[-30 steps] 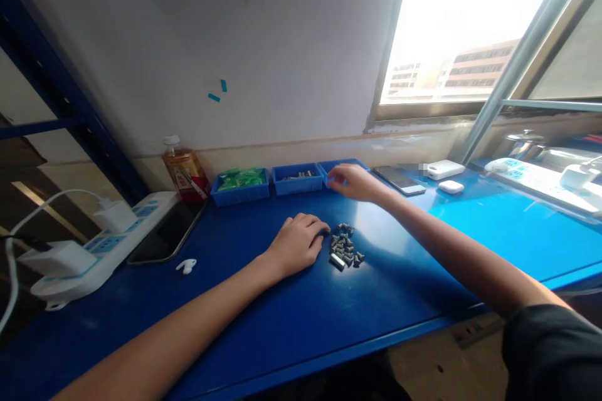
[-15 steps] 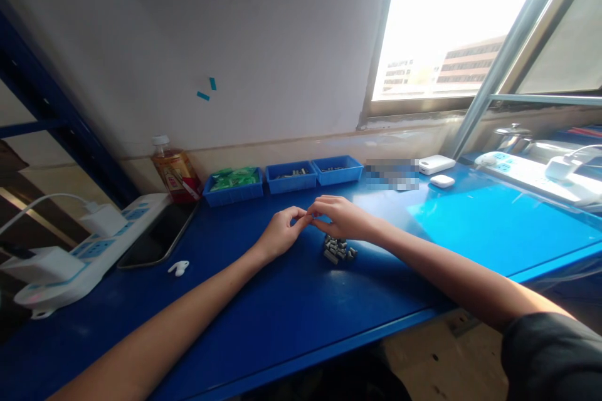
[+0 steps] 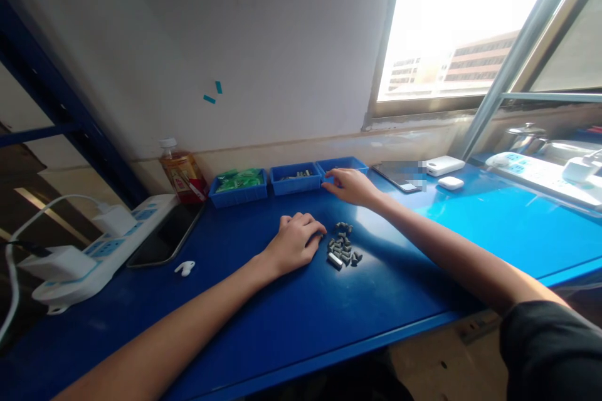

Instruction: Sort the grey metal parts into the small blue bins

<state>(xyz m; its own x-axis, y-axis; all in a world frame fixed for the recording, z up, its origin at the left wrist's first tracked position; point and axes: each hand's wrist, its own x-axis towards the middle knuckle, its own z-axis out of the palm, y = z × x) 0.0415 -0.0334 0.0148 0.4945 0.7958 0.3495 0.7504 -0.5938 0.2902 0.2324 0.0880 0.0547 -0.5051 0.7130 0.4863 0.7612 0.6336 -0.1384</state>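
My left hand (image 3: 295, 241) rests on the blue table (image 3: 291, 319) with its fingers curled under, just left of a small pile of grey metal pieces (image 3: 343, 250). What its fingers hold, if anything, is hidden. My right hand (image 3: 350, 185) reaches to the front rim of the rightmost blue bin (image 3: 345, 165), fingers bent over the edge; I cannot see what is in them. A middle blue bin (image 3: 296, 178) holds a few metal pieces. The left blue bin (image 3: 239, 187) holds green parts.
A drink bottle (image 3: 181, 172) stands by the wall. A white power strip (image 3: 101, 244) with chargers, a dark phone (image 3: 164, 235) and a white earbud (image 3: 185, 267) lie left. Another phone (image 3: 395, 174), a white power bank (image 3: 444, 165) and an earbud case (image 3: 450, 183) lie right.
Half a second ago both hands met with pinched fingertips above the pile. Now my right hand has moved back to the rightmost bin and my left hand has settled beside the pile.
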